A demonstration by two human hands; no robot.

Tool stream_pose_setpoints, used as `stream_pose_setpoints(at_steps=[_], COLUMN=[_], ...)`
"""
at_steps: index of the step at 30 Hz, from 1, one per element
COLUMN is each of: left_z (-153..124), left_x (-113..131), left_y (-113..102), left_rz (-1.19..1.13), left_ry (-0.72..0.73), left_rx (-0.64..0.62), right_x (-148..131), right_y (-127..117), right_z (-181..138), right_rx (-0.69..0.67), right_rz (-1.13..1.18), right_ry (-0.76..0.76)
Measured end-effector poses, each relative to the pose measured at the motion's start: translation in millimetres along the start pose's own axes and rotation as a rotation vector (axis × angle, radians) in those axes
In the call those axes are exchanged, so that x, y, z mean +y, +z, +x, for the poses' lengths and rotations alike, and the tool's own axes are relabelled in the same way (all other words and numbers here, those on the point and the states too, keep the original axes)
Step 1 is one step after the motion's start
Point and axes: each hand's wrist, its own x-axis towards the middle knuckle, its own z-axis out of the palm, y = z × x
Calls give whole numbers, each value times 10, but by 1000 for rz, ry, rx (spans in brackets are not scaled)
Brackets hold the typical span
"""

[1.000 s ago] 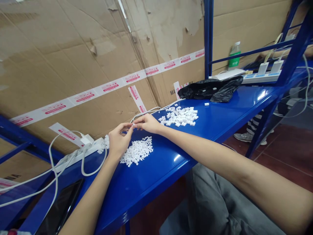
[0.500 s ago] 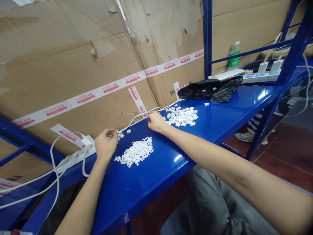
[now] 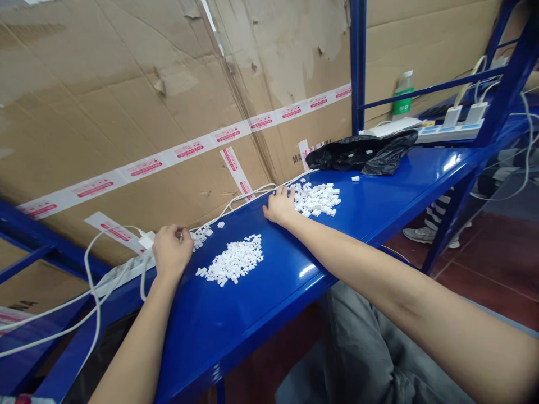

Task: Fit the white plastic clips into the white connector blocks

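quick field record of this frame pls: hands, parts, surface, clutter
left: left hand curled beside small cluster of white plastic pieces; contents hidden
right: right hand, fingertips at edge of far pile of white plastic pieces
between hands: middle heap of white plastic pieces, untouched
surface: glossy blue metal bench
clutter: crumpled black plastic bag; white power strip; green plastic bottle
backdrop: taped brown cardboard wall
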Motion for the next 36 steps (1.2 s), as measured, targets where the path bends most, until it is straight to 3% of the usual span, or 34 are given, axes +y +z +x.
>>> stream_pose_setpoints(at_steps=[4, 8, 13, 18, 23, 27, 36], left_z=[-2, -41, -164, -281, -378, -437, -433], left_x=[105, 392, 857, 1119, 1282, 1372, 1303], left_y=[-18, -6, 20, -22, -110, -138, -50], left_rz=[-56, -157, -258, -269, -246, -209, -282], left_ry=[68, 198, 289, 297, 350, 416, 466], left_rx=[-4, -60, -224, -381, -507, -569, -613], right_x=[27, 47, 48, 36, 22, 15, 29], right_y=[-23, -7, -19, -78, -75, -69, -65], right_z=[30, 81, 90, 45, 58, 70, 79], right_rx=[11, -70, -39, 31, -7, -3, 58], right_rz=[-55, -67, -33, -35, -73, -84, -77], right_ry=[65, 174, 93, 61, 121, 74, -8])
